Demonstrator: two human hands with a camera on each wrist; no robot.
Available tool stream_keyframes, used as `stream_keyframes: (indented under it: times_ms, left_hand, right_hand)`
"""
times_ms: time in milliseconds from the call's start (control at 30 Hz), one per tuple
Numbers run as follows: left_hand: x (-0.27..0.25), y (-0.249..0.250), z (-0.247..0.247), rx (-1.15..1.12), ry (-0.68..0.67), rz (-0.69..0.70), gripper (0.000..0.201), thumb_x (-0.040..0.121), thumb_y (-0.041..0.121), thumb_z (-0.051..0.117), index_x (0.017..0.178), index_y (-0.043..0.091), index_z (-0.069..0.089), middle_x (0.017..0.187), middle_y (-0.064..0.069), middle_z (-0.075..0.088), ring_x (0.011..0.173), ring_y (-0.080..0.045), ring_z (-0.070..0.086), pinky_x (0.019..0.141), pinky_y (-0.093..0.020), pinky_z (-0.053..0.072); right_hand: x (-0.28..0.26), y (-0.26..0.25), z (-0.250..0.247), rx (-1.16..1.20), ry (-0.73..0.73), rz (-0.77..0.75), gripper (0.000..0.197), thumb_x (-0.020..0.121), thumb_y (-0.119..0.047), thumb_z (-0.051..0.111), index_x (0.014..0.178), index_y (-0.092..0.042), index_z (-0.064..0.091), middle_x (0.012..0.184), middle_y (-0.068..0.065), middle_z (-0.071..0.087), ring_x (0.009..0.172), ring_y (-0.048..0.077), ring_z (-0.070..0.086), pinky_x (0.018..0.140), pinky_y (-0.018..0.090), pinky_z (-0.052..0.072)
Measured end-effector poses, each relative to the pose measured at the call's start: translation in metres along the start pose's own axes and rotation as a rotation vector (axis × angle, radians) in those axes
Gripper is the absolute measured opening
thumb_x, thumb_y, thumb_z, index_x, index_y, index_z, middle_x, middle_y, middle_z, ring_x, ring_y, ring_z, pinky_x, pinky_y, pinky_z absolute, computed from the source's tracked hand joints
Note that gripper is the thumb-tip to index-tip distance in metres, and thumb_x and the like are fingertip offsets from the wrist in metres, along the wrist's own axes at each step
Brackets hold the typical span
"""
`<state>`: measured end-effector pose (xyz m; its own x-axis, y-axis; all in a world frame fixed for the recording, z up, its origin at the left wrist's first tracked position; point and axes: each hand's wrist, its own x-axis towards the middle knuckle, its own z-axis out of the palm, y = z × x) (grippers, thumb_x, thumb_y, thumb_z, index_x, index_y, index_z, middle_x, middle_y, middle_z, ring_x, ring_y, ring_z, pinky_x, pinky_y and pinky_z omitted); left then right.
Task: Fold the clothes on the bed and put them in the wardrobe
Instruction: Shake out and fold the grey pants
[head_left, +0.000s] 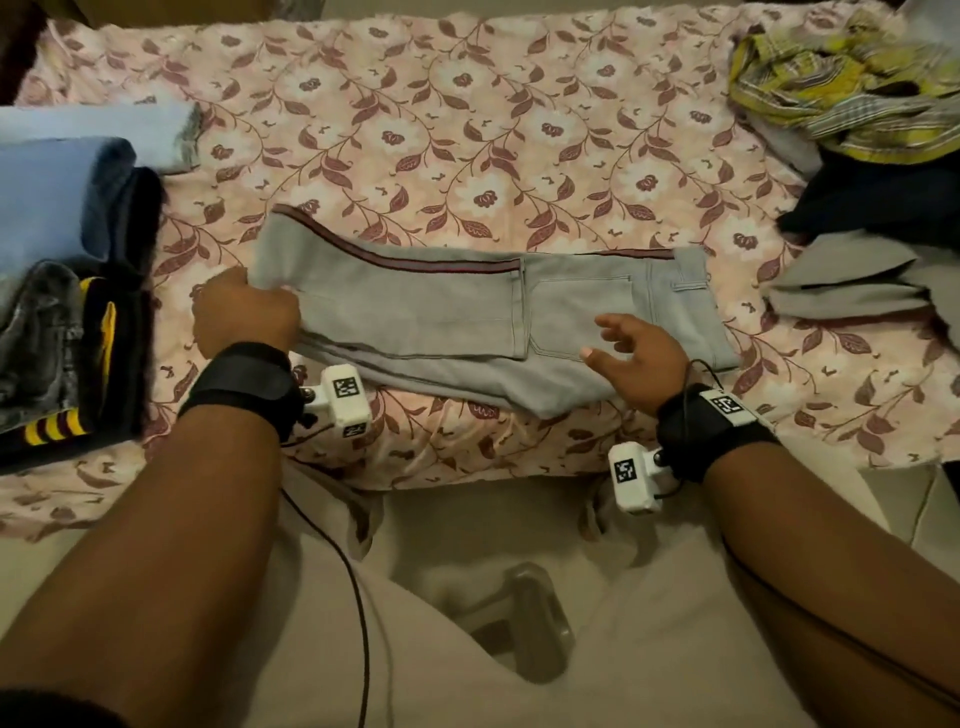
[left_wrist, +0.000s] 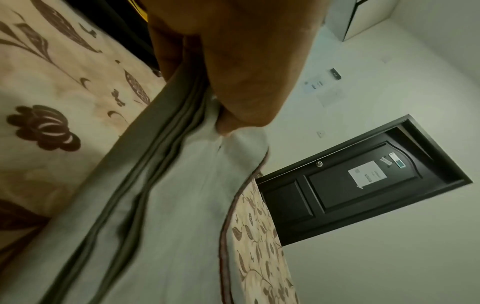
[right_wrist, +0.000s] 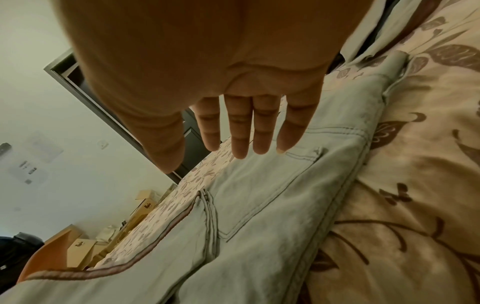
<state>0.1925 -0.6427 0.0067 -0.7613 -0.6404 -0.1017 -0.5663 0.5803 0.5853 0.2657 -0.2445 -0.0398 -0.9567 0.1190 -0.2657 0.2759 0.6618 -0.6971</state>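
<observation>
The grey jeans lie folded across the middle of the head view on the floral bedsheet, their left end pinched in the curled fingers of the left hand. The right hand hovers over the back pocket with fingers straight and spread, holding nothing. Folded clothes are stacked at the left edge, with a loose heap at upper right.

No lettering can be read anywhere. The white paper sheet on the dark wooden door is too blurred to make out.
</observation>
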Motion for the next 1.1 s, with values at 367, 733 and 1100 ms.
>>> stream_keyframes:
  times_ms: [367, 733, 1100]
  left_hand:
    - [-0.098, 0.078, 0.083, -0.167, -0.920, 0.632, 0.048, 0.106, 0.025, 0.060, 0.153, 0.030, 0.049, 0.144, 0.010, 0.056, 0.122, -0.009, 0.057, 0.092, -0.015, 0.053]
    - [-0.066, 0.052, 0.158, 0.428, -0.447, 1.000, 0.103, 0.079, 0.092, 0.043, 0.163, 0.034, 0.023, 0.174, -0.007, 0.001, 0.159, -0.040, -0.007, 0.127, -0.061, 0.001]
    - [-0.053, 0.050, 0.188, 0.464, -0.511, 0.979, 0.122, 0.062, 0.101, 0.044, 0.163, 0.040, 0.014, 0.174, -0.005, -0.005, 0.159, -0.036, -0.014, 0.125, -0.064, -0.004]
  right_hand:
    - [0.042, -0.034, 0.037, 0.325, 0.003, 0.092, 0.045, 0.096, -0.063, 0.054, 0.086, -0.021, 0.069, 0.086, 0.002, 0.072, 0.082, 0.024, 0.068, 0.077, 0.043, 0.058]
    - [0.082, -0.022, 0.028, 0.225, -0.003, 0.252, 0.015, 0.089, -0.020, 0.063, 0.098, -0.019, 0.074, 0.098, 0.003, 0.073, 0.090, 0.023, 0.066, 0.074, 0.027, 0.046]
    - [0.093, -0.018, 0.070, -0.439, -0.010, -0.172, 0.108, 0.084, -0.062, 0.055, 0.161, -0.024, -0.010, 0.169, 0.001, -0.017, 0.156, 0.026, -0.014, 0.124, 0.054, 0.001]
